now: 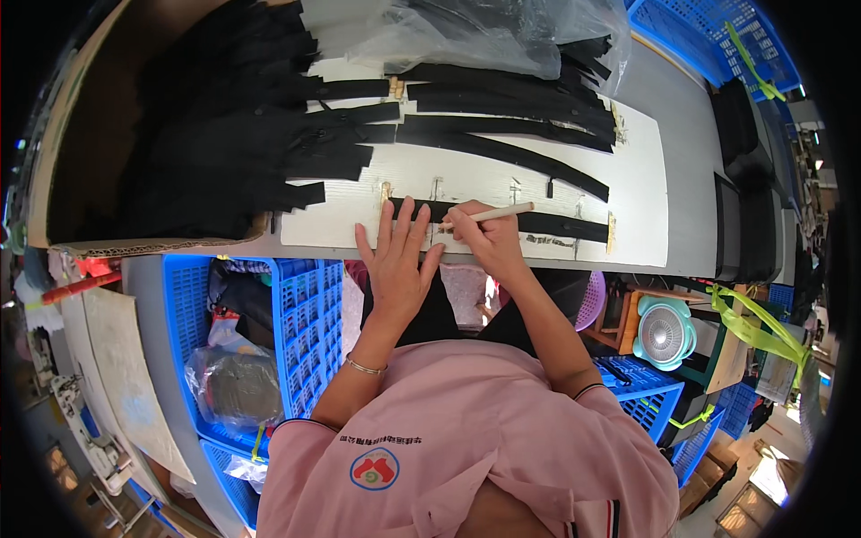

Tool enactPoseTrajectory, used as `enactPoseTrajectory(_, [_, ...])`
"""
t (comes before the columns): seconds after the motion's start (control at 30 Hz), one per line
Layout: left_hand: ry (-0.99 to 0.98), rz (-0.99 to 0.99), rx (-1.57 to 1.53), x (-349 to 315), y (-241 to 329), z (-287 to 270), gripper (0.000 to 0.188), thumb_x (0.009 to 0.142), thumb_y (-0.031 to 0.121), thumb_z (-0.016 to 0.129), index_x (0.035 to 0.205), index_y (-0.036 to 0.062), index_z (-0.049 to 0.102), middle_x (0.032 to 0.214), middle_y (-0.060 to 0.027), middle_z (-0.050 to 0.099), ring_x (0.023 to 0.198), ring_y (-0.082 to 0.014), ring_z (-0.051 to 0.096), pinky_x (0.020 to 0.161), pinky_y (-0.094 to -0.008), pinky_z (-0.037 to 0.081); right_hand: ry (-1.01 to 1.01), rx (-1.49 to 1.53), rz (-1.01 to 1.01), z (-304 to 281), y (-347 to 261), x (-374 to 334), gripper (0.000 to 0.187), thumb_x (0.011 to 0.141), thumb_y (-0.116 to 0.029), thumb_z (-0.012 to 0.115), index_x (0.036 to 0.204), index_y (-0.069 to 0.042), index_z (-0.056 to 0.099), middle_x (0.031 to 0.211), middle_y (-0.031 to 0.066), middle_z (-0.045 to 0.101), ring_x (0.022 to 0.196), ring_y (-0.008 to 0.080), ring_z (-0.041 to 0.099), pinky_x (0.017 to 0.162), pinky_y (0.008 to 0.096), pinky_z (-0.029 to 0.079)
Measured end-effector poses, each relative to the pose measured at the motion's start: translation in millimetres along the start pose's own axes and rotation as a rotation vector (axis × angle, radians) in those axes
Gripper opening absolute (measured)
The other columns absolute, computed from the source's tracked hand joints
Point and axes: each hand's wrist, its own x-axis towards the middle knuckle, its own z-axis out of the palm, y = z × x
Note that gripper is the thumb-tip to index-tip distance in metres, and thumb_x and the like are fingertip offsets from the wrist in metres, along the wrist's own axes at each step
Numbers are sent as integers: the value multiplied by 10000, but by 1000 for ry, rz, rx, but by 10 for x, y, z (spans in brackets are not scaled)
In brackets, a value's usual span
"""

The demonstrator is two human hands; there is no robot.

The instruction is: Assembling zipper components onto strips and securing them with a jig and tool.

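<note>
One black strip (567,225): narrow, flat, matte, cloth-like, lying nearly straight along the near edge of the white board (641,179), its middle covered by the right hand. A tan patch marks the board at each end of it; thin dark marks show beside both long sides.

One pale, slender pen (504,212), slanted, its tip low beside the strip's near side; whether it touches strip or board cannot be told at this size.

Two hands. Left hand (395,260): palm down, fingers spread, grip open, fingertips on the strip's left end. Right hand (487,238): grip closed around the pen.

Two further strips, apart in the middle of the board: an upper strip (511,128) and a lower strip (538,163), the latter with one small black pull (550,187) at its near side. Beyond these, one overlapping bundle (502,97), number not countable.

One cardboard box (148,245) at the left, heaped with black strips beyond counting, many ends spilling onto the board. One clear plastic sheet (475,36) at the far side. One grey worktop (692,170) beneath the board.
</note>
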Motion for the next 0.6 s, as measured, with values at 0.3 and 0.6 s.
enactPoseTrajectory(0.3, [5,16,3,-4,3,-2,586,948,309,714,1480,134,543,1559,-87,487,1508,-324,346,1213,-617,69,353,-212,-9,-765,-7,-228,202,992,-117,626,921,39,735,710,54,657,627,96,569,581,256,443])
enactPoseTrajectory(0.6, [-24,11,-19,5,9,-31,582,957,275,702,1501,153,535,1595,-90,451,1536,-316,299,1228,-583,14,280,-281,-127,-756,126,-199,191,1014,-112,627,950,41,722,771,45,679,661,81,587,591,241,450])
